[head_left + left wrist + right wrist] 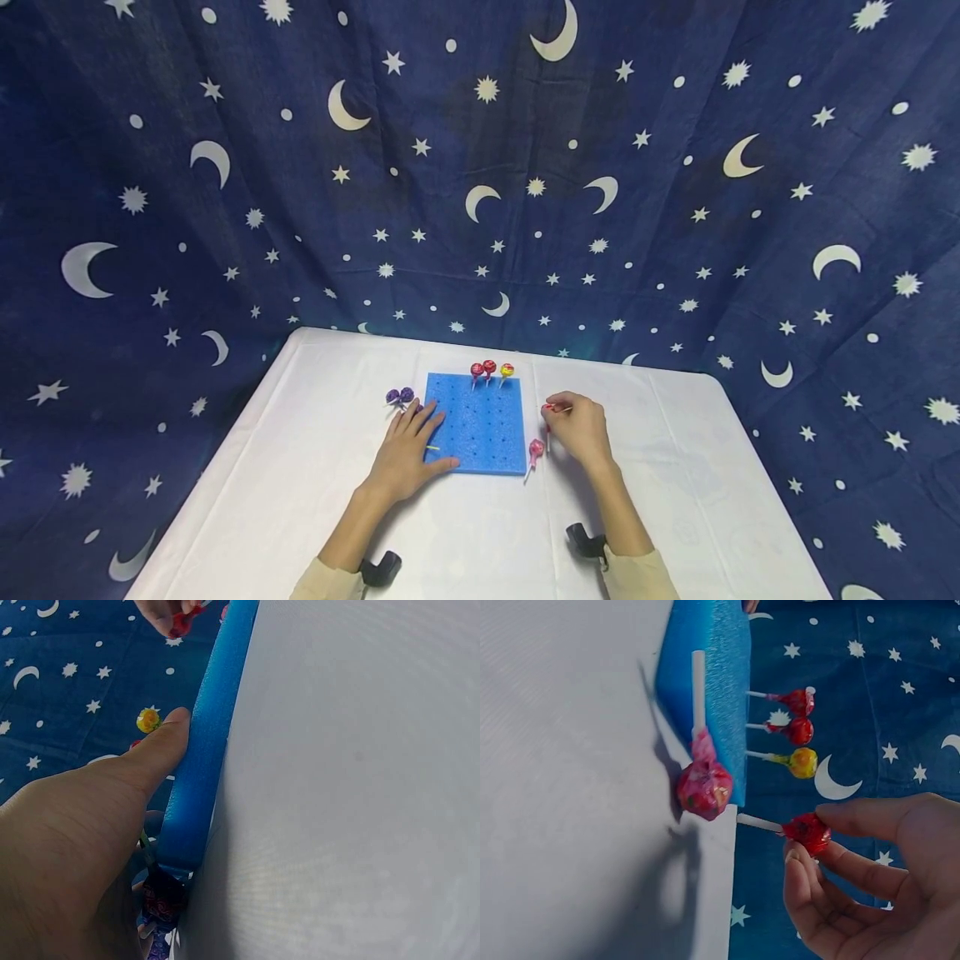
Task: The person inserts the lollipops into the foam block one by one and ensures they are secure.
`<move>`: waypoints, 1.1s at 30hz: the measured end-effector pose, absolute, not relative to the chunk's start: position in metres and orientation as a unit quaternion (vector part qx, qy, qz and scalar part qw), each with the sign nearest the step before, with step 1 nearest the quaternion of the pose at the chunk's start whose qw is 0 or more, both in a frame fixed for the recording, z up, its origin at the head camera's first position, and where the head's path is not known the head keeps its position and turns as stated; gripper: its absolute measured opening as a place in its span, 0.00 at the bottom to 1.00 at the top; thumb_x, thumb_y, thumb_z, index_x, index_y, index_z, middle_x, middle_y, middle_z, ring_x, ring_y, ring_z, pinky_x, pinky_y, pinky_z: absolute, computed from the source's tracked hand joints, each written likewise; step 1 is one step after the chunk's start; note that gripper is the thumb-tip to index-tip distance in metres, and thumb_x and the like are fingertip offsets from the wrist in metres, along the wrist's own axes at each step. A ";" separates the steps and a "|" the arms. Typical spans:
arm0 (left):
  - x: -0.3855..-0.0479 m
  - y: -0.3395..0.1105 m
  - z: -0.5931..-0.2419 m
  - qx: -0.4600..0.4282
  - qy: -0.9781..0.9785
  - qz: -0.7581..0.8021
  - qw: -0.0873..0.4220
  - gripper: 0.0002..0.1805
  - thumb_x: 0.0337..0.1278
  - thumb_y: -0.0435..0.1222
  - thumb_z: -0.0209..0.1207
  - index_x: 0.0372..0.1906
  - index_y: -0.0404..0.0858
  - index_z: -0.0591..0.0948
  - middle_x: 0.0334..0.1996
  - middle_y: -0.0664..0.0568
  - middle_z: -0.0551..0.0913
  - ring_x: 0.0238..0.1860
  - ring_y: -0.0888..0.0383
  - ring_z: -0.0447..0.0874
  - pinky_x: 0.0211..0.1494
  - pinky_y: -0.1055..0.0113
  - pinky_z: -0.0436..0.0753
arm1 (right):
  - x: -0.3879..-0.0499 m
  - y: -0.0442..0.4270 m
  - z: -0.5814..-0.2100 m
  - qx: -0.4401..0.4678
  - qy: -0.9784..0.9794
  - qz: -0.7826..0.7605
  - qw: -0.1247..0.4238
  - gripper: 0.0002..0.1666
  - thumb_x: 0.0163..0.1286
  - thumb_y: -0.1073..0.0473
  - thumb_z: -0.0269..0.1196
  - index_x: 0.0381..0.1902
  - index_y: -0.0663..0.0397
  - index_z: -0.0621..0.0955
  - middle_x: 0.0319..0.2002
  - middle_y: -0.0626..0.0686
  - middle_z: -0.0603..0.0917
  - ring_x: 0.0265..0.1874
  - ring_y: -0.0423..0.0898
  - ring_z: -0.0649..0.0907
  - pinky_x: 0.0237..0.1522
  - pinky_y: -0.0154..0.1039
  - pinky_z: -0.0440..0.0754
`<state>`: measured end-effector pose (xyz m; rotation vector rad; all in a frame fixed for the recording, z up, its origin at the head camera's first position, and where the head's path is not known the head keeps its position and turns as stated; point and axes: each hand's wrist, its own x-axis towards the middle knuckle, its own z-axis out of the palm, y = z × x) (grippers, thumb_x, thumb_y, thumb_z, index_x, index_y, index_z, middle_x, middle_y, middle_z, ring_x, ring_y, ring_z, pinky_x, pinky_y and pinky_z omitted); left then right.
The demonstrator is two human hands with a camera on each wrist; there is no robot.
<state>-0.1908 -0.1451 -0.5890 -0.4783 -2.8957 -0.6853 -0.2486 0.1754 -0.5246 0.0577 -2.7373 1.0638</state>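
Note:
My right hand [581,429] pinches a red-wrapped lollipop [808,833] by its candy end, between thumb and fingers, just right of a blue foam board [480,425]. In the right wrist view its white stick points away from the fingers. Spread over the board's left edge is my left hand [405,458], its thumb on the front edge. A dark-wrapped lollipop [163,898] shows beneath that hand, partly hidden. Two red lollipops [489,367] and a yellow lollipop [507,370] stand upright in the board's far row. Small holes dot the board.
A pink lollipop [536,448] lies on the white-covered table [637,483] by the board's right front corner. Several purple lollipops [392,397] lie left of the board, near my left fingertips. Behind the table hangs a dark blue curtain [420,192] with moons and stars.

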 end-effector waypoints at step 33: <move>-0.189 -0.144 -0.586 -0.156 -0.960 -0.224 0.064 0.51 0.61 0.69 0.60 0.80 0.43 0.67 0.82 0.46 0.59 0.83 0.39 0.46 0.84 0.41 0.47 | -0.257 0.136 -0.518 0.105 -0.864 0.449 0.201 0.13 0.61 0.67 0.76 0.45 0.59 0.89 0.41 0.54 0.89 0.35 0.47 0.90 0.40 0.40 0.91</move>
